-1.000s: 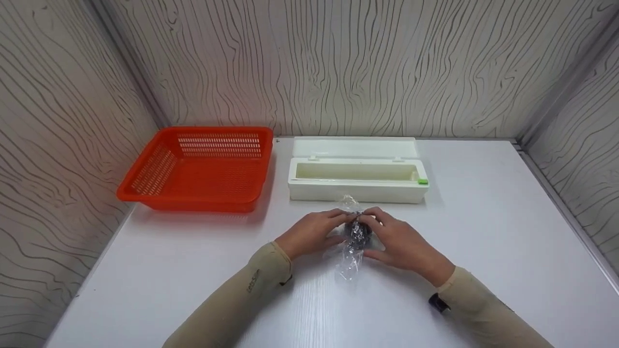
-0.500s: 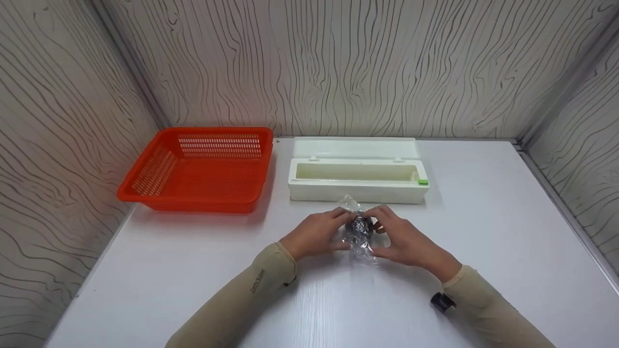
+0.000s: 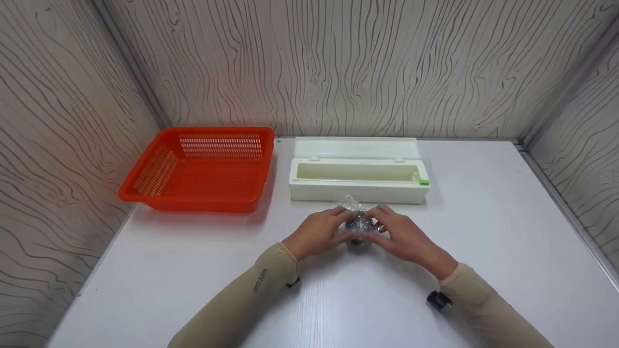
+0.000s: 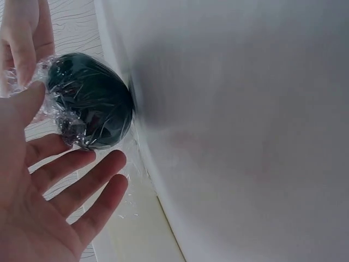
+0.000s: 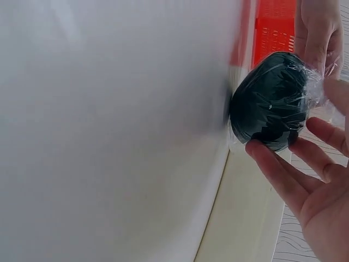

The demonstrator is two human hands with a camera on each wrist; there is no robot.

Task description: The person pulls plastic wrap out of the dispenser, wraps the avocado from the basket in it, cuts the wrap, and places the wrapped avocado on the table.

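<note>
A dark green, rounded object (image 4: 92,101) wrapped in clear cling film (image 3: 350,203) sits on the white table, between the hands. My left hand (image 3: 316,233) has its thumb and index finger at the gathered film on top, while its other fingers spread out beside the object in the left wrist view. From the other side, my right hand (image 3: 406,237) pinches the film with its thumb across the top and its fingertips against the object's flank, as the right wrist view shows. Crumpled film ends stick up between the two hands.
Just behind the hands stands a long white box (image 3: 360,193) with its lid raised and a green tab at its right end. To its left is an orange-red perforated basket (image 3: 193,204). Patterned panels (image 3: 309,67) close off the back and sides of the table.
The film end that lay toward the front has been folded up onto the object. Both thumbs have moved in toward each other over it, while box and basket stay put.
</note>
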